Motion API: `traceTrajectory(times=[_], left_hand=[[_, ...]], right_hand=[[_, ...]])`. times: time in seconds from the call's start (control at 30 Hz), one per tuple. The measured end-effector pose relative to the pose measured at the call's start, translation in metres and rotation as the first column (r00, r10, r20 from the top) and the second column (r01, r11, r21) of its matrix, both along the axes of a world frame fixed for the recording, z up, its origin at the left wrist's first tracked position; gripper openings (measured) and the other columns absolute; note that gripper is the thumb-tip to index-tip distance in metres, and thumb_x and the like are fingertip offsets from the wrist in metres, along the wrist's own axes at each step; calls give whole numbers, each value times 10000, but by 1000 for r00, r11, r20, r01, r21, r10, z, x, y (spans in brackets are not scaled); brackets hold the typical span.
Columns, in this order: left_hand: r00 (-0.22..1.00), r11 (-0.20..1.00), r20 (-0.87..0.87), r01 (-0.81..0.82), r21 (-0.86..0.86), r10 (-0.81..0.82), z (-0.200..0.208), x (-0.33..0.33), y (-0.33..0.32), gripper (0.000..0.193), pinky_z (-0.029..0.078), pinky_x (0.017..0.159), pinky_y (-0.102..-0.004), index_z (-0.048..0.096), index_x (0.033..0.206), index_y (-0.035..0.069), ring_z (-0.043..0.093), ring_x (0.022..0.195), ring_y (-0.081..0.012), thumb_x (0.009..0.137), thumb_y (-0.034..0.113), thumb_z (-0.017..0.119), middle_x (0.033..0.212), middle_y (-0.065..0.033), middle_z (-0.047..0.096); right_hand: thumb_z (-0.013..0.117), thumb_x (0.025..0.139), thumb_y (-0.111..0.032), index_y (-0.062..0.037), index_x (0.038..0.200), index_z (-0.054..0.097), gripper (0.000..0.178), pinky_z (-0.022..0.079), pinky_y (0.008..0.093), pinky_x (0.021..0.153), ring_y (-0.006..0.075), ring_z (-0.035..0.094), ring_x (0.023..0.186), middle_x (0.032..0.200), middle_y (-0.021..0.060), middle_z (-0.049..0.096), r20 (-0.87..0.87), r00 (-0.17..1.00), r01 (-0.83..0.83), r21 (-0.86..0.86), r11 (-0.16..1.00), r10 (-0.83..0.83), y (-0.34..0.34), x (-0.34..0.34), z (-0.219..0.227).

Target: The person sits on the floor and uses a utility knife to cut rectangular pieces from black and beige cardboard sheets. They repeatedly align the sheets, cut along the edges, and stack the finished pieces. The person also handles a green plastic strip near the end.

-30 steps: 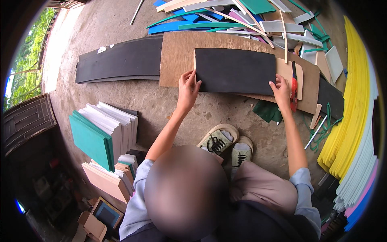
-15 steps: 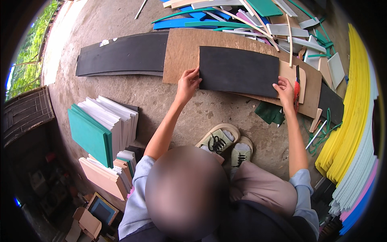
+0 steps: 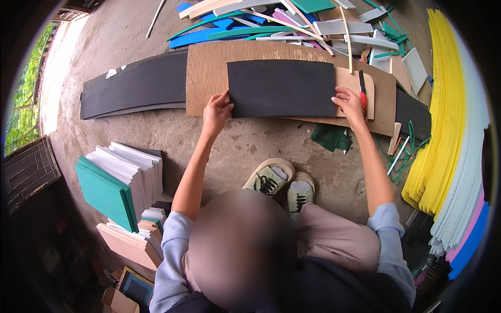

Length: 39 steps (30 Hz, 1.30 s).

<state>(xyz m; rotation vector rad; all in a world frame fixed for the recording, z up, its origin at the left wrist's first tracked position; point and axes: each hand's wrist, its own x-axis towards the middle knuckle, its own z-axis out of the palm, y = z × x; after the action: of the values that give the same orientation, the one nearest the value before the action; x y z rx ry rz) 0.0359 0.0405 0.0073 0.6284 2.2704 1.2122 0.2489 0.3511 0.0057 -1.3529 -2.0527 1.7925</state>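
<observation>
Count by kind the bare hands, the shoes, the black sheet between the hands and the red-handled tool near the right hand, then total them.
Left hand and right hand: 2
Shoes: 2
Black sheet: 1
Red-handled tool: 1
Total: 6

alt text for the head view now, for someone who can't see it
A left hand and right hand hold a black rectangular sheet by its left and right edges over a wooden board. A red-handled knife lies beside the right hand, and multicoloured offcuts are heaped beyond.
</observation>
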Motion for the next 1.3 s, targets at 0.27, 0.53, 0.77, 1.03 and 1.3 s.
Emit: traceTrajectory(times=[0.27, 0.53, 0.77, 1.03, 1.3], left_hand=[[999, 999, -33, 27, -39, -29, -5, 0, 0, 423, 486, 780, -285, 481, 1198, 45, 566, 936, -191, 786, 46, 578, 1073, -106, 502], [985, 994, -144, -92, 61, 100, 13, 27, 11, 388, 501, 757, -299, 536, 1161, 142, 584, 912, -202, 797, 9, 550, 1084, -108, 533], [765, 928, -528, 266, -261, -368, 7, 20, -3, 687, 494, 805, -338, 471, 1221, 151, 533, 937, -225, 601, 207, 761, 1193, -112, 418], [742, 940, -578, 261, -219, -340, 7, 18, -7, 638, 500, 787, -337, 496, 1202, 163, 553, 907, -221, 618, 180, 751, 1146, -111, 466], [885, 989, -453, -141, -51, 103, 25, -30, 12, 273, 491, 692, -334, 637, 917, 46, 594, 809, -238, 736, 249, 667, 1013, -130, 548]], right_hand=[[661, 693, -44, -36, 1071, 547, 395, 464, 247, 704, 123, 556, 772, 910, 84, 595, -26, 999, -29, 57, 998, 31, 3, 5, -7], [664, 692, -87, -52, 1043, 537, 376, 465, 275, 694, 141, 575, 773, 892, 79, 605, 74, 992, -113, 173, 978, 101, 9, 4, -24], [662, 686, -59, -39, 1035, 522, 377, 456, 286, 705, 154, 562, 776, 871, 86, 587, 61, 991, -123, 122, 985, 117, 12, 2, -20], [600, 753, -28, -104, 1075, 430, 372, 422, 233, 560, 113, 511, 740, 905, 45, 543, 220, 955, -213, 50, 976, 197, 15, -13, -10], [609, 739, -7, -109, 1053, 405, 388, 452, 271, 569, 148, 508, 776, 938, 61, 508, 317, 930, -167, -90, 982, 188, 17, -22, 1]])
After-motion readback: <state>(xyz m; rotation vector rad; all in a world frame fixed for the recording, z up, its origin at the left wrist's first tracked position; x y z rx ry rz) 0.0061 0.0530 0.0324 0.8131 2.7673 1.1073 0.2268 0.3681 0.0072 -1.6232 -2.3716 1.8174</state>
